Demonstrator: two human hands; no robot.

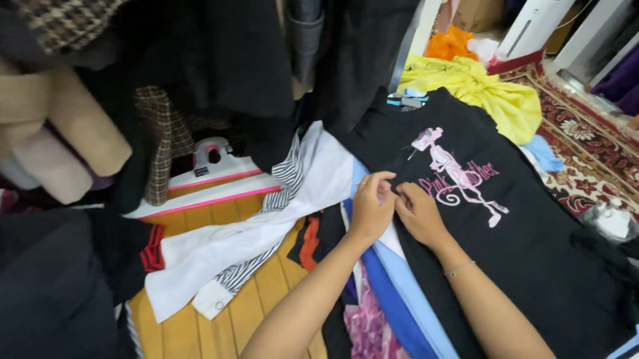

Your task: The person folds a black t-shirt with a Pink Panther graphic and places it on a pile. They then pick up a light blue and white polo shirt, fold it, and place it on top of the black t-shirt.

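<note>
Black T-shirt [523,236] is lying centre-right of frame, pink print up; I'm pinching its left edge with my left hand [371,205] and right hand [419,214], fingers closed on the fabric.

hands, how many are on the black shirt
2: left hand and right hand, side by side at the black shirt edge, pinching the fabric.

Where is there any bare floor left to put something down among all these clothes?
Bare wooden floor shows below the white striped shirt, beside the black pile. A patch of patterned rug lies free right of the yellow garment. Around both hands, left and right, on the black printed shirt, it is crowded.
</note>
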